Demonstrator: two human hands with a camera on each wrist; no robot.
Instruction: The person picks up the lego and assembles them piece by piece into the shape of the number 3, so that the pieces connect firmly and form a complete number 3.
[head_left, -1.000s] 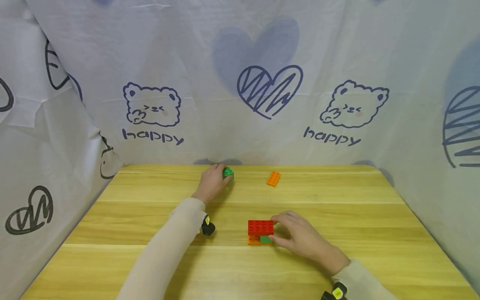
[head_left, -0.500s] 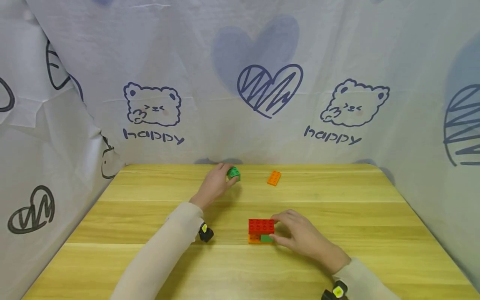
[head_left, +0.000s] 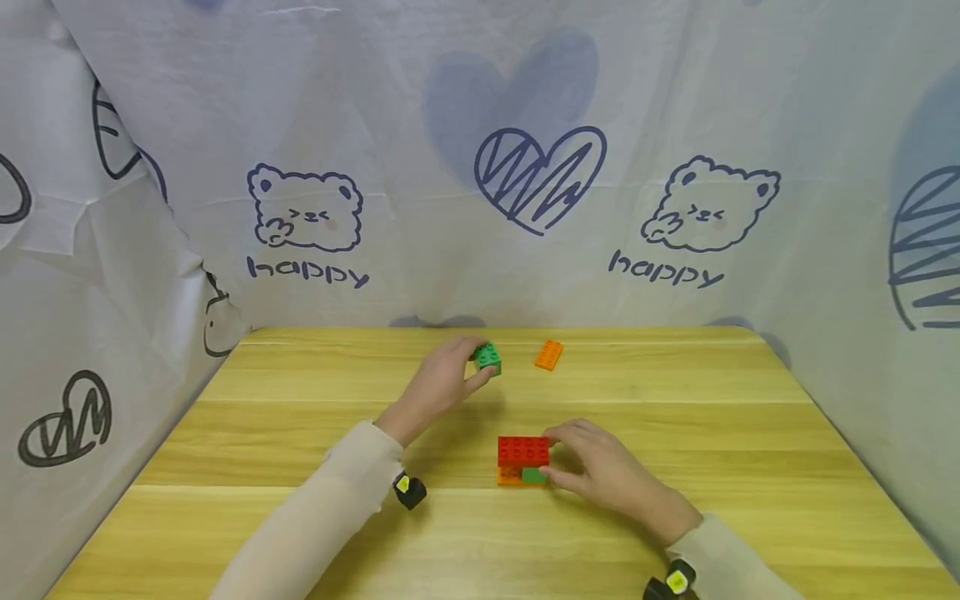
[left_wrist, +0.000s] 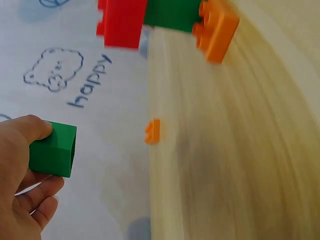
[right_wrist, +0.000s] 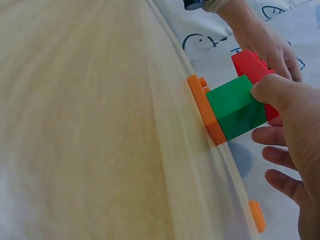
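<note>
My left hand (head_left: 438, 382) pinches a green building brick (head_left: 488, 356) between thumb and fingers, holding it off the table toward the back. In the left wrist view the same green brick (left_wrist: 54, 150) shows its smooth side and open underside. My right hand (head_left: 603, 471) grips the right end of a small stack near the middle of the table. That stack has an orange plate (head_left: 509, 476) at the bottom, a second green brick (right_wrist: 235, 107) on its right half, and a red brick (head_left: 522, 451) across the top. Under the red brick's left half is a gap.
A loose orange plate (head_left: 549, 355) lies near the back edge of the wooden table (head_left: 675, 367), right of the held green brick. Behind the table hangs a white cloth (head_left: 420, 275) printed with bears and hearts. Black wrist cameras (head_left: 409, 490) sit at both sleeves.
My left hand has carried the green brick to the right and slightly toward me, away from its place near the back edge. My right hand and the stack stay where they were.
</note>
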